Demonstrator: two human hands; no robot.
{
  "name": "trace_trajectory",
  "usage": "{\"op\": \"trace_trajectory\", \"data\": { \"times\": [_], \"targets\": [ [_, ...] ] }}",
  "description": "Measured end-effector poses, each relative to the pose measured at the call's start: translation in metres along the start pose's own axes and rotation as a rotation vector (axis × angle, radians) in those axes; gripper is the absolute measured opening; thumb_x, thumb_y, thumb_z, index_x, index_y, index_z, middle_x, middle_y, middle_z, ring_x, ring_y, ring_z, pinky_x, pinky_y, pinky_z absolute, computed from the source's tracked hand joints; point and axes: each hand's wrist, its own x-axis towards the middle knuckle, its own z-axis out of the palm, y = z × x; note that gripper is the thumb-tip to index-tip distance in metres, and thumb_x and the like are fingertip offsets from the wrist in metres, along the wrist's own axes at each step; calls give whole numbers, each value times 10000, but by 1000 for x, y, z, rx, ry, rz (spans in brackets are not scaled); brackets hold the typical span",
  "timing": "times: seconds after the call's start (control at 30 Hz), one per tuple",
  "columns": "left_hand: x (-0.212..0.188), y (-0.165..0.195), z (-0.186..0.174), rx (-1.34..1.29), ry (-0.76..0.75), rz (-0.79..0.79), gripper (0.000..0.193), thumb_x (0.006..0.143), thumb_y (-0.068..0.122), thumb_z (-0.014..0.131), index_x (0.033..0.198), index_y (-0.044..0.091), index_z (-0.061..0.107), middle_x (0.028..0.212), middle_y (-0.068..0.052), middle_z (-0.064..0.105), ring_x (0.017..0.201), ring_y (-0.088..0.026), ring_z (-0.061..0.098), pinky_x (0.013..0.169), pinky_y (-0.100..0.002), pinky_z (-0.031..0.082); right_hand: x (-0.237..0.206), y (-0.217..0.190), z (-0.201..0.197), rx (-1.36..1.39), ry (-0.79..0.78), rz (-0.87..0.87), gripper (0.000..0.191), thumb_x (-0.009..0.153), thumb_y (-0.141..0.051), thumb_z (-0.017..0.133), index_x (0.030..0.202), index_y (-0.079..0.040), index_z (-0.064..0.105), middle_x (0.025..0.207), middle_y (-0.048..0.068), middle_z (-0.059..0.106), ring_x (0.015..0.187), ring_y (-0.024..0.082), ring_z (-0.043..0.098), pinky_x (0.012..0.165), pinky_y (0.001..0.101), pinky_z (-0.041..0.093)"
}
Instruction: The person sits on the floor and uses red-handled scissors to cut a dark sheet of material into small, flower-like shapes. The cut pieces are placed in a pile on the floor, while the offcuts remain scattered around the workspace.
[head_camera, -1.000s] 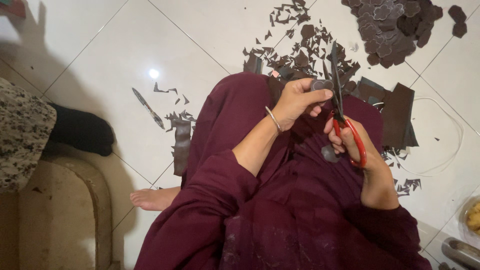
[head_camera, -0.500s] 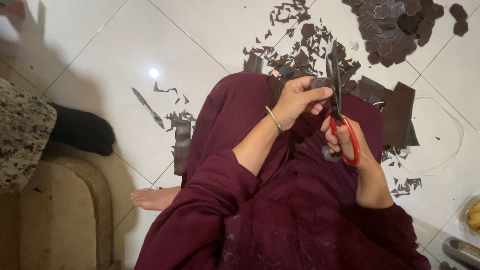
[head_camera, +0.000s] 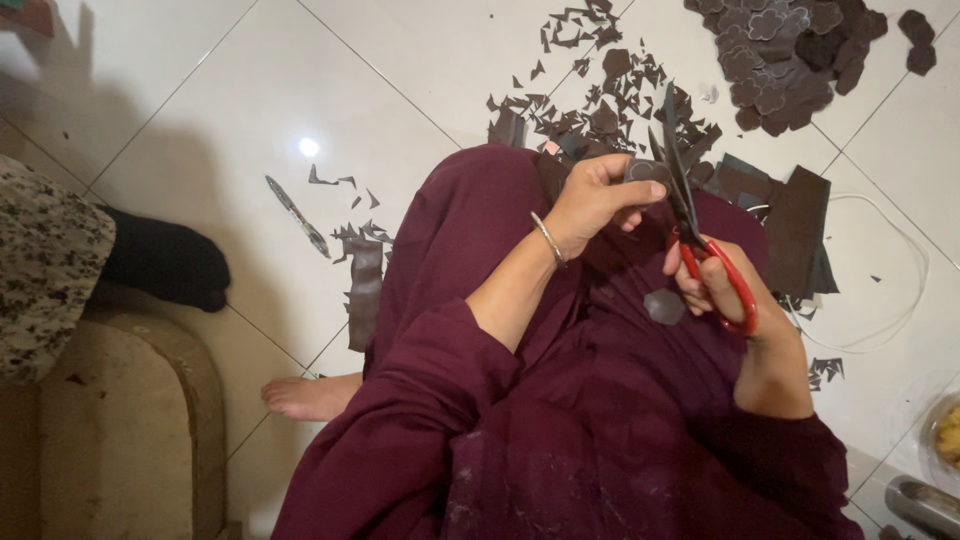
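L hand (head_camera: 595, 200) pinches dark piece (head_camera: 645, 171); R hand (head_camera: 715, 280) grips red scissors (head_camera: 700, 235), blades touching piece.

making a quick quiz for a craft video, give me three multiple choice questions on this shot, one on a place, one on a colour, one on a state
1. Where does the pile of cut flower-shaped pieces lie?
A. on the floor at the top right
B. on the person's lap
C. on the beige cushion

2. What colour are the handles of the scissors?
A. blue
B. red
C. black

3. How do the scissor blades stand?
A. shut flat together
B. parted, with a dark piece at them
C. lying on the floor

Answers:
1 A, the dark scalloped shapes are heaped on the white tiled floor beyond the knees.
2 B, red loops show around the fingers of the right hand.
3 B, the blades point upward and stand apart, while the left hand holds a small dark piece against them.
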Motion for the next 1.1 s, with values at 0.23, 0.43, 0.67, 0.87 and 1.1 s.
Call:
{"op": "trace_trajectory", "data": {
  "times": [0.23,0.43,0.67,0.87,1.1],
  "targets": [
    [-1,1,1,22,-2,-7,143,882,140,782,974,47,724,799,1,689,623,-65,618,538,-215,513,-2,2,-9,-13,-32,-4,798,880,-786,542,997,2,588,655,-26,434,508,64,380,460,230,376],
    [-1,1,1,29,-4,-5,128,892,138,780,961,51,716,788,10,673,623,-65,615,541,-213,512,-3,7,-13,4,-32,25,828,851,-811,535,988,4,589,639,-29,431,490,65,369,435,237,359],
    [-1,2,1,17,5,-19,118,906,126,769,953,47,694,803,-6,679,632,-84,642,570,-223,550,-7,4,-13,24,-44,10,818,861,-799,550,979,10,592,634,-33,421,488,62,364,435,238,352],
    [2,2,2,-82,52,-66,164,912,166,743,1006,40,694,838,-57,725,670,-104,704,616,-239,613,-4,7,-8,-8,5,32,819,861,-793,547,1006,13,585,648,-31,423,506,60,370,448,234,355],
    [5,-5,-1,-70,-4,18,175,943,144,773,1010,5,690,856,-56,711,683,-86,672,616,-221,585,-2,5,0,-16,-17,-16,835,876,-798,523,1067,13,584,677,-30,440,530,61,387,475,232,378]
  ]
}}
